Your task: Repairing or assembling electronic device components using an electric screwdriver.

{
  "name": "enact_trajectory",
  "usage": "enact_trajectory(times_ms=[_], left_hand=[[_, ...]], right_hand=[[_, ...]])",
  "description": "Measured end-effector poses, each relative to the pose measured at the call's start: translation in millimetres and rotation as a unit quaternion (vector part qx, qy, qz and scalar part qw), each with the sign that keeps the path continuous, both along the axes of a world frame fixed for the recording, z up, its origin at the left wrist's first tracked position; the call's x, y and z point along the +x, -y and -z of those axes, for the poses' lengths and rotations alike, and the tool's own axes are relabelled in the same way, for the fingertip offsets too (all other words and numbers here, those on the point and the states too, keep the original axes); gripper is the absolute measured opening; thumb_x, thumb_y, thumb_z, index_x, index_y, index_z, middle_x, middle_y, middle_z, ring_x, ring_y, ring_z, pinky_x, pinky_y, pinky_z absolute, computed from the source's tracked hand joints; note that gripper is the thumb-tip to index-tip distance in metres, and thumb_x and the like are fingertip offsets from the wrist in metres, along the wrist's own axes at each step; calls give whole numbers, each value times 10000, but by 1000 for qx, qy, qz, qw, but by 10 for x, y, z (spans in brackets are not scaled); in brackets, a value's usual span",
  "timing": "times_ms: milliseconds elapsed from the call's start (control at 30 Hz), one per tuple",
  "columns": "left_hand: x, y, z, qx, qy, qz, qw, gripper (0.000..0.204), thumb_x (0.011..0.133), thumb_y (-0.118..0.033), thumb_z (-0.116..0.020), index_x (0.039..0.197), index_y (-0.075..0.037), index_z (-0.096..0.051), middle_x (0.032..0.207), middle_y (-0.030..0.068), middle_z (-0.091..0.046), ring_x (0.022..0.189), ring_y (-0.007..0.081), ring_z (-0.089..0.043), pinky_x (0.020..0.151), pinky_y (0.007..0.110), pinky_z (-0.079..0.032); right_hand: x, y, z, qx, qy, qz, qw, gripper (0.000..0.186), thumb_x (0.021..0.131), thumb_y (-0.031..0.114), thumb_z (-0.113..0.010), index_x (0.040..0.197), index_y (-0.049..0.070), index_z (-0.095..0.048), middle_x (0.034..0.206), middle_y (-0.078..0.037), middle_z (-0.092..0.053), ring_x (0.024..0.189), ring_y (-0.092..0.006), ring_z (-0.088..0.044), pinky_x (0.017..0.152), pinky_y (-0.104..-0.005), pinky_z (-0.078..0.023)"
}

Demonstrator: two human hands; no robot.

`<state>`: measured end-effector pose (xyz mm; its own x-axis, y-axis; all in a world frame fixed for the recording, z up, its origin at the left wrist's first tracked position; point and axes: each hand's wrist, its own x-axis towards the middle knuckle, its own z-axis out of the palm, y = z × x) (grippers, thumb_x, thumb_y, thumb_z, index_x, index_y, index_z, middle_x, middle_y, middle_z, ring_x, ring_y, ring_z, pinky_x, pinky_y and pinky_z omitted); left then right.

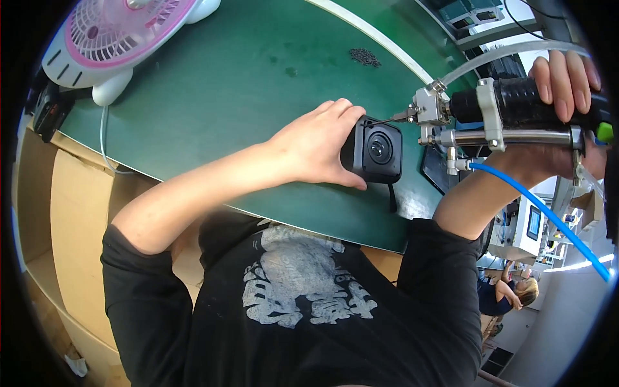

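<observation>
A black box-shaped device with a round, lens-like centre rests on the green tabletop. My left hand is closed around its left side, thumb at the near edge and fingers at the far edge. In my right hand is a black powered screwdriver with metal fittings, lying roughly level from the right. Its thin tip reaches the device's far left corner; whether it touches a screw there is too small to tell. A clear hose and a blue air tube run from the screwdriver.
Toward the far side of the green table lies a small pile of dark screws. A white and pink fan stands at the far left. A dark flat object sits right of the device. Another person is in the right background.
</observation>
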<state>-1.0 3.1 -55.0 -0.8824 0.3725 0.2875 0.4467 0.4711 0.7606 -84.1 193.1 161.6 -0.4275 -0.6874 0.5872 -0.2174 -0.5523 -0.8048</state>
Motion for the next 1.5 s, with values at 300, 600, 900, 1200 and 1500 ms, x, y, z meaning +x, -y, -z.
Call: enact_trajectory(times_ms=[300,600,900,1200,1500], left_hand=[[-32,7,28,0,-72,1,997,930,630,-504,-848,1253,78,-477,1201,189,-518,1160,342,-506,996,401,-453],[-143,38,-85,82,-267,-59,958,197,760,-107,-768,914,-46,-661,889,58,-650,836,255,-613,751,356,-500],[-121,48,-93,194,-60,-4,979,135,823,-52,-728,943,9,-724,868,125,-724,777,227,-707,702,305,-555],[-108,5,-78,166,-99,-25,981,132,828,-69,-734,943,-9,-711,864,125,-716,756,228,-697,673,304,-547],[-116,21,-16,92,-169,-41,980,114,796,-111,-764,879,-59,-706,851,57,-712,817,209,-663,731,322,-491]], right_hand=[[-37,-2,75,-86,37,-89,992,397,746,356,-771,992,110,-580,885,-12,-557,787,-137,-557,763,-297,-383],[17,24,35,-66,2,-51,997,400,771,396,-730,994,103,-576,876,-25,-560,766,-145,-559,728,-301,-396],[69,-102,-47,-49,-28,-24,998,412,795,436,-689,997,95,-573,867,-37,-563,744,-153,-562,693,-305,-409],[18,-228,-93,-30,-51,8,998,434,820,475,-648,999,87,-570,858,-49,-566,722,-160,-564,658,-309,-421],[-116,-393,-198,-4,-68,21,997,465,845,515,-606,1002,80,-567,850,-61,-569,701,-168,-566,623,-313,-434]])
